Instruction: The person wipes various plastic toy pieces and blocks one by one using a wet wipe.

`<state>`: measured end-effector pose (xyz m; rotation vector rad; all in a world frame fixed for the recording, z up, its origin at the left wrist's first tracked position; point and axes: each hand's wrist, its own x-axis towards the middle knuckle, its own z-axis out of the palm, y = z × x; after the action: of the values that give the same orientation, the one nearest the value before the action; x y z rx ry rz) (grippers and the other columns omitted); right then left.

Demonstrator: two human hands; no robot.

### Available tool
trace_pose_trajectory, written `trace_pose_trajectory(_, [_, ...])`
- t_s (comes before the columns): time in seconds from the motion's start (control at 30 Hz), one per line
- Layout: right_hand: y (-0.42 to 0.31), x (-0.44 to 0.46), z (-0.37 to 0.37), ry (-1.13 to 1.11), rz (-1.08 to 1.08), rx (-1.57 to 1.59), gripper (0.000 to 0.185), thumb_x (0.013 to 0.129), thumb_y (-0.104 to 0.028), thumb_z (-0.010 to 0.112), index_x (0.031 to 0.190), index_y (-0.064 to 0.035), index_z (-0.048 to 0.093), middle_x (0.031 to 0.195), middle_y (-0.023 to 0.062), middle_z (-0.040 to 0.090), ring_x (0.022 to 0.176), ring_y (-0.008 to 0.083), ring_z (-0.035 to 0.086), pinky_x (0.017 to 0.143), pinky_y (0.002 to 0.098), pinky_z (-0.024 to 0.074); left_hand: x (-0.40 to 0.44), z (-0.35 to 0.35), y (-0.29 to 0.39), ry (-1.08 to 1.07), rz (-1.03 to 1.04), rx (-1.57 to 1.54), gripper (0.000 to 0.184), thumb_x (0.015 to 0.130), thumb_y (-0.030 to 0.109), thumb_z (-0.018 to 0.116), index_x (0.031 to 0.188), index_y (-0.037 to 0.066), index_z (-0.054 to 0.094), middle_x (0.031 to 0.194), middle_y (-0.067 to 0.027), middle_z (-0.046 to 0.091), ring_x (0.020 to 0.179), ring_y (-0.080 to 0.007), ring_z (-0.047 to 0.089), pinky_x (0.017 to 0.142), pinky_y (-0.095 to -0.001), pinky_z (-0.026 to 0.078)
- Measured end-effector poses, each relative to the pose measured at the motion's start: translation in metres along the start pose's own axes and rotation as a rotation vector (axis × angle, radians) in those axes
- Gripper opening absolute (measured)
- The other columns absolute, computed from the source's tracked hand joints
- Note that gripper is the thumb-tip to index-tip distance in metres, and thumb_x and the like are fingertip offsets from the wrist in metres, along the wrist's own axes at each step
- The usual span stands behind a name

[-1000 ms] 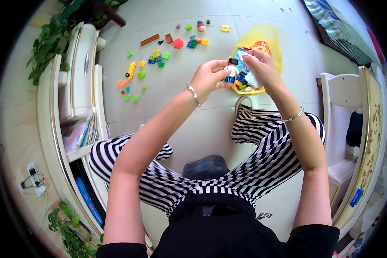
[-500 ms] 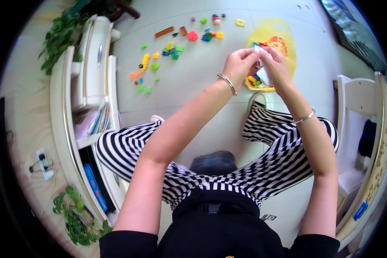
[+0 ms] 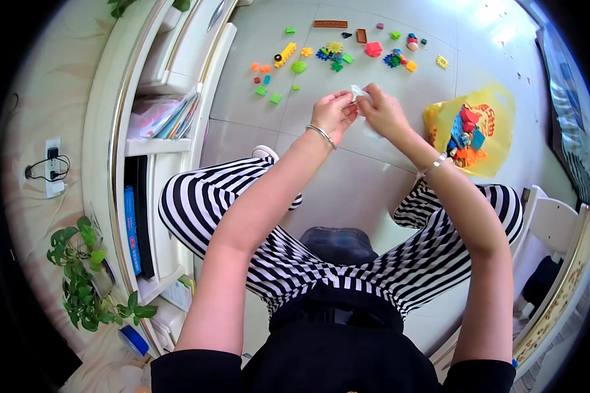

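My left hand point(image 3: 334, 115) and my right hand point(image 3: 381, 112) are close together over the floor, both pinching a thin, crumpled white tissue-like piece point(image 3: 357, 92). Its top edge pokes up between the fingertips, and a pale part hangs below my right hand. Most of it is hidden by the fingers. To the right of my right hand lies an open yellow plastic bag point(image 3: 501, 124) with several colourful toy blocks point(image 3: 466, 134) in its mouth. Beyond my hands are a pink-red block point(image 3: 373, 49), a cluster of gear-like pieces point(image 3: 334, 54) and a round green piece point(image 3: 299, 67).
More toys lie on the tiles, among them a long brown brick point(image 3: 330, 24) and a yellow piece with a black wheel point(image 3: 285, 55). A white cabinet point(image 3: 157, 147) stands left, a white chair point(image 3: 549, 219) right. Below my hands is a dark stool point(image 3: 339, 245).
Both hands, with the white piece between them, have moved left, away from above the yellow bag. The view has turned, so the bag and scattered toys now appear farther right.
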<state>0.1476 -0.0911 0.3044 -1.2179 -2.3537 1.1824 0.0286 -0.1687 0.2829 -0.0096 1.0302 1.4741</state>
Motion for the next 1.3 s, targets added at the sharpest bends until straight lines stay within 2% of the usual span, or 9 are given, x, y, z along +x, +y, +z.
trace_pose_trajectory(0.27, [-0.001,0.088,0.149,-0.146,0.203,0.212,0.031,0.083,-0.025,0.053,0.099,-0.0006,0.059,0.085,0.0229,0.064,0.083,0.0363,0.063,0.074,0.0415,0.0489,0.081,-0.145,0.017,0.411,0.052,0.152,0.015,0.089,0.017,0.055,0.101,0.008,0.057,0.087,-0.0037,0.061,0.076,-0.0140,0.060,0.071,-0.0296,0.049])
trace_pose_trajectory(0.33, [0.008,0.105,0.182,-0.151,0.252,0.246,0.032,0.082,-0.027,0.054,0.100,-0.0017,0.060,0.084,0.0224,0.064,0.083,0.0356,0.063,0.073,0.0409,0.0491,0.118,-0.202,0.004,0.575,0.358,0.637,0.024,0.081,0.017,0.066,0.098,0.003,0.057,0.080,-0.0049,0.064,0.070,-0.0192,0.061,0.064,-0.0299,0.050])
trace_pose_trajectory(0.53, [0.025,0.134,0.230,-0.171,0.337,0.254,0.032,0.083,-0.029,0.054,0.100,-0.0017,0.061,0.080,0.0159,0.066,0.076,0.0264,0.065,0.070,0.0356,0.0491,0.150,-0.254,0.018,0.816,0.279,1.374,0.041,0.070,0.020,0.074,0.105,0.007,0.057,0.109,-0.0136,0.058,0.099,-0.0304,0.056,0.085,-0.0395,0.046])
trace_pose_trajectory(0.57, [0.026,0.138,0.232,-0.178,0.346,0.251,0.032,0.083,-0.029,0.054,0.100,-0.0017,0.061,0.080,0.0159,0.066,0.076,0.0264,0.065,0.070,0.0356,0.0491,0.153,-0.250,0.021,0.802,0.207,1.384,0.045,0.070,0.020,0.074,0.110,0.010,0.056,0.117,-0.0127,0.052,0.109,-0.0305,0.050,0.093,-0.0408,0.041])
trace_pose_trajectory(0.67, [0.030,0.146,0.240,-0.207,0.348,0.241,0.033,0.083,-0.029,0.054,0.100,-0.0020,0.061,0.084,0.0172,0.066,0.081,0.0266,0.064,0.073,0.0356,0.0485,0.180,-0.272,0.009,0.767,0.373,1.601,0.049,0.070,0.019,0.073,0.114,0.012,0.055,0.115,-0.0117,0.053,0.107,-0.0302,0.051,0.094,-0.0400,0.040])
trace_pose_trajectory(0.9, [0.036,0.156,0.250,-0.182,0.402,0.357,0.033,0.081,-0.030,0.055,0.098,-0.0027,0.063,0.087,0.0207,0.065,0.084,0.0352,0.063,0.075,0.0405,0.0484,0.192,-0.266,0.005,0.650,0.277,1.737,0.045,0.071,0.014,0.071,0.113,0.011,0.057,0.113,-0.0125,0.055,0.107,-0.0301,0.051,0.092,-0.0390,0.042])
trace_pose_trajectory(1.0, [0.043,0.151,0.250,-0.148,0.426,0.407,0.033,0.080,-0.030,0.055,0.097,-0.0026,0.063,0.086,0.0205,0.065,0.082,0.0343,0.063,0.074,0.0396,0.0489,0.192,-0.259,-0.006,0.679,0.253,1.492,0.039,0.074,0.012,0.068,0.111,0.010,0.058,0.103,-0.0105,0.059,0.097,-0.0261,0.057,0.085,-0.0356,0.046])
trace_pose_trajectory(1.1, [0.050,0.141,0.234,-0.081,0.420,0.454,0.032,0.080,-0.029,0.056,0.097,-0.0033,0.063,0.086,0.0203,0.065,0.080,0.0335,0.064,0.072,0.0391,0.0493,0.172,-0.221,-0.011,0.487,0.089,0.098,0.029,0.082,0.006,0.059,0.111,0.005,0.055,0.091,-0.0040,0.060,0.075,-0.0113,0.058,0.071,-0.0256,0.049])
trace_pose_trajectory(1.3, [0.009,0.100,0.101,-0.010,0.144,0.251,0.027,0.082,-0.029,0.055,0.098,-0.0068,0.057,0.075,0.0162,0.064,0.073,0.0313,0.064,0.066,0.0397,0.0487,0.111,-0.110,0.004,-0.022,-0.014,-0.220,0.024,0.088,0.014,0.053,0.111,0.010,0.054,0.089,-0.0009,0.059,0.076,-0.0107,0.055,0.073,-0.0258,0.046])
